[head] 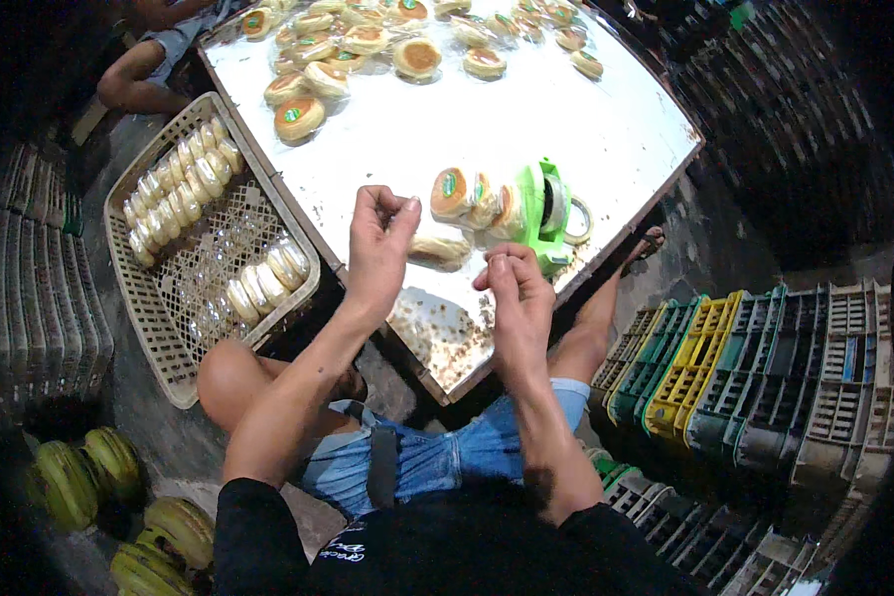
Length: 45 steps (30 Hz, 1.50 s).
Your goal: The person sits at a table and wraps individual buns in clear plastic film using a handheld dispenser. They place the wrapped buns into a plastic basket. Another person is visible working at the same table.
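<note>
My left hand (380, 249) is raised over the white table, its thumb and fingertips brought together. Any thin film or tape in that pinch is too faint to see. To its right lies a round pastry in clear wrap (441, 253), on its side between my hands. My right hand (520, 294) has curled fingers close to the near end of a green tape dispenser (550, 208); whether it pinches anything cannot be made out. Behind the lying pastry, a short row of wrapped pastries (449, 192) leans against the dispenser, the front one bearing a green sticker.
More wrapped pastries (417, 58) are scattered across the table's (387, 134) far side. A tape roll (581, 221) lies beside the dispenser. At left, a plastic crate (138, 290) holds rows of wrapped pastries. Stacked crates (693, 365) stand right; green-yellow fruits (156, 551) lie lower left. Another person's leg (138, 78) shows.
</note>
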{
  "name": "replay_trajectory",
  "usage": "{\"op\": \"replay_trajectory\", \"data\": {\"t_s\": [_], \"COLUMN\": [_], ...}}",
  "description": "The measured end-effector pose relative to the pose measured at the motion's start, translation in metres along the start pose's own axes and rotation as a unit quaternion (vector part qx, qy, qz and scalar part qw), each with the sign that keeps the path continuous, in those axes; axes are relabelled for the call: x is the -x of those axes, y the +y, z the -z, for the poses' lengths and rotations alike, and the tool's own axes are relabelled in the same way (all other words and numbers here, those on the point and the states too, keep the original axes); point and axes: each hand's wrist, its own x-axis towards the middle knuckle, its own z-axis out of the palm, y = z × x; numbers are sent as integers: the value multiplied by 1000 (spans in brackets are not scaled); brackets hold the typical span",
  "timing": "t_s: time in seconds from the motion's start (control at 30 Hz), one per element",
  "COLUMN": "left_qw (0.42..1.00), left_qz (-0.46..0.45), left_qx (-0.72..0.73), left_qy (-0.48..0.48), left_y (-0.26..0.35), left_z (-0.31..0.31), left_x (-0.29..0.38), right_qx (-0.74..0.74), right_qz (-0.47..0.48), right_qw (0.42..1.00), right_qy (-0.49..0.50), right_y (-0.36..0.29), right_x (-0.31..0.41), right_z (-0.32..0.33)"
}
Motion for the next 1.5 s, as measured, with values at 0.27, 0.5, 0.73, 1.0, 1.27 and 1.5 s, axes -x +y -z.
{"op": "replay_trajectory", "data": {"t_s": [0.27,0.5,0.73,1.0,1.27,1.5], "left_qw": [961,999,989,933,961,958], "left_qz": [-139,24,103,-131,108,4], "left_qx": [-238,26,-106,-331,-254,-282], "left_qy": [-19,-14,26,47,-30,47], "left_y": [29,28,-20,-53,-59,-27], "left_z": [0,21,13,-11,-9,47], "left_x": [27,-10,-81,-75,-74,-86], "right_qx": [-117,-226,-20,-14,85,46], "right_qz": [-139,-232,-143,-51,26,-178], "right_qw": [983,943,989,997,977,953], "right_qy": [34,-74,-17,-57,-195,-240], "right_y": [-50,-23,-18,-19,12,39], "right_x": [-32,-57,-107,-169,-246,-290], "right_z": [-63,-54,-42,-39,-94,-197]}}
